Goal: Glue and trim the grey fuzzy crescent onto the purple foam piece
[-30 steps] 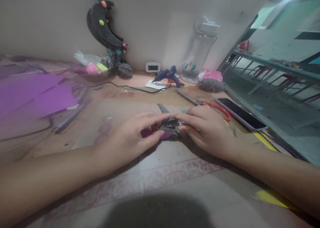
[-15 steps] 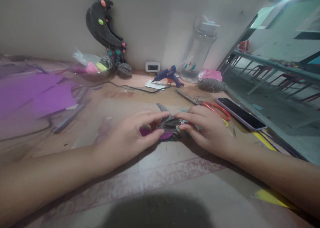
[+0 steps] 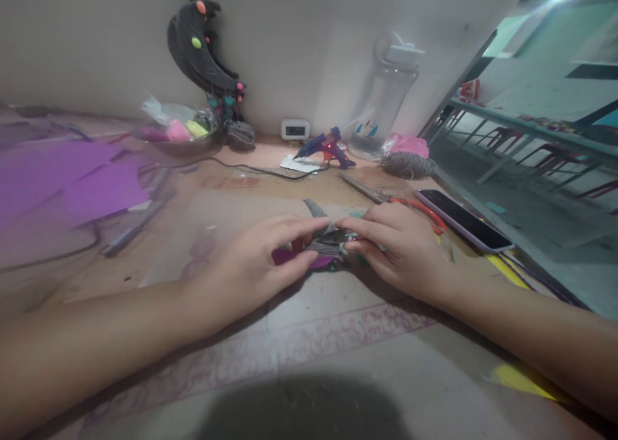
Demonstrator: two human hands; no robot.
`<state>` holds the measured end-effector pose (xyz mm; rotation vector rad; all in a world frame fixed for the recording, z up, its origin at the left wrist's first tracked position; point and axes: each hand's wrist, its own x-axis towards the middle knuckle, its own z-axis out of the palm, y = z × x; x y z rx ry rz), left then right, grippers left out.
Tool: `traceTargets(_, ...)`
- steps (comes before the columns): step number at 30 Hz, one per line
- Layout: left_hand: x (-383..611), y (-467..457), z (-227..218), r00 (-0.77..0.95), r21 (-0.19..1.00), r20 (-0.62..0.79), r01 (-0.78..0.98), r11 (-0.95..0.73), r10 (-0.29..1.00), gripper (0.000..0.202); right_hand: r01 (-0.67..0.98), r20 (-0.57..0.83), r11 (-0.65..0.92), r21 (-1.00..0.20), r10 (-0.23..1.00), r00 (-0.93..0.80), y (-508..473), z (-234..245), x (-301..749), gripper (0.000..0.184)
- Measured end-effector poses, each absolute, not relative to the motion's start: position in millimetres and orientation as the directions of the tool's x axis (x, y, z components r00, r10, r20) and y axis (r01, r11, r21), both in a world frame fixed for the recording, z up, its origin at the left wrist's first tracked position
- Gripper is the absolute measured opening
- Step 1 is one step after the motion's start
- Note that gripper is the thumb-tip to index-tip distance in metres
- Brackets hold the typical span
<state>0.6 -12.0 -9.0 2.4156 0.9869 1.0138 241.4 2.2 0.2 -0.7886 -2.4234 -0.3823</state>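
At the centre of the table, a small grey yarn-wrapped piece [image 3: 324, 247] is pinched between the thumb and fingers of my left hand [image 3: 270, 250]. One pointed grey end [image 3: 313, 207] sticks out beyond the fingertips. Opposite it, my right hand [image 3: 398, 243] is closed in a pinch on a small item with a shiny silver part [image 3: 353, 237], whose kind I cannot make out. That item meets the grey piece between both hands. Under them lies a bit of purple material [image 3: 284, 258], mostly covered by my left fingers.
Beyond my hands are a glue gun [image 3: 324, 147], a small digital clock [image 3: 295, 129] and a clear bottle [image 3: 391, 98]. Orange-handled scissors [image 3: 418, 208] and a phone [image 3: 463, 220] lie at right, near grey yarn [image 3: 408, 164]. Purple sheets [image 3: 103, 189] cover the left side; a bowl [image 3: 181, 145] stands behind.
Both hands keep almost the same place and grip. The small item in my right fingers has shifted slightly against the grey piece. A red light now shows on the glue gun.
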Motion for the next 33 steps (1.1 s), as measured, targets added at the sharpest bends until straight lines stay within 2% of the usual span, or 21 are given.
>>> traceTargets(8,-0.2,-12.5,-9.1,0.485,0.550,0.497,0.465,-0.694,0.719,0.039,0.609,0.595,0.782,0.134,0.428,-0.680,3.4,-1.6,244.0,0.025)
traceTargets(17,0.4,-11.9,-8.9,0.486,0.568,0.490,0.453,-0.688,0.724,0.038,0.612,0.573,0.789,0.063,0.473,-0.669,2.7,-0.6,241.9,0.029)
traceTargets(29,0.4,-12.8,-6.6,0.474,0.599,0.432,0.485,-0.638,0.767,0.037,0.603,0.571,0.795,0.071,0.463,-0.678,4.2,-2.6,243.6,0.029)
traceTargets(33,-0.2,-12.4,-6.7,0.470,0.613,0.400,0.501,-0.611,0.787,0.041,0.613,0.567,0.790,0.010,0.501,-0.654,5.1,-3.5,244.2,0.028)
